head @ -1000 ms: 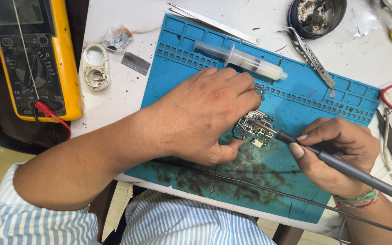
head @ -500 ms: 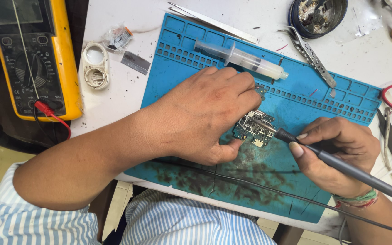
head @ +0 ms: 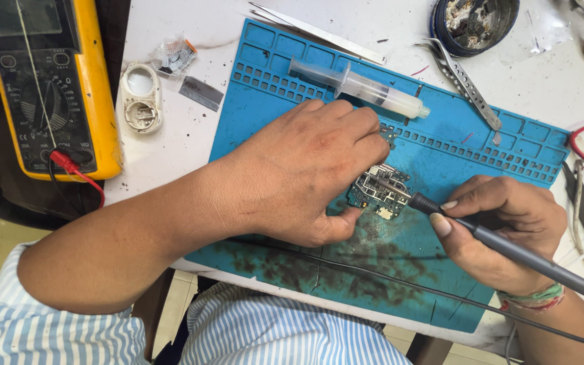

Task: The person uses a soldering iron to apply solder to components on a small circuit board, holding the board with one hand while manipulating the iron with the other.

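Blue mat (head: 481, 145) on white desk | left hand (head: 305, 169) pins circuit board (head: 378, 189) | right hand (head: 501, 226) grips soldering iron (head: 508, 247) | slip risks burnt fingers.

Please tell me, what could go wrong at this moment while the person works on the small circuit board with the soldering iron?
1. The left hand pins the small green circuit board right beside the tip of the black soldering iron held by the right hand; a slip could burn the fingers.
2. The clear plastic syringe lies on the blue silicone work mat close behind the left hand and could be knocked.
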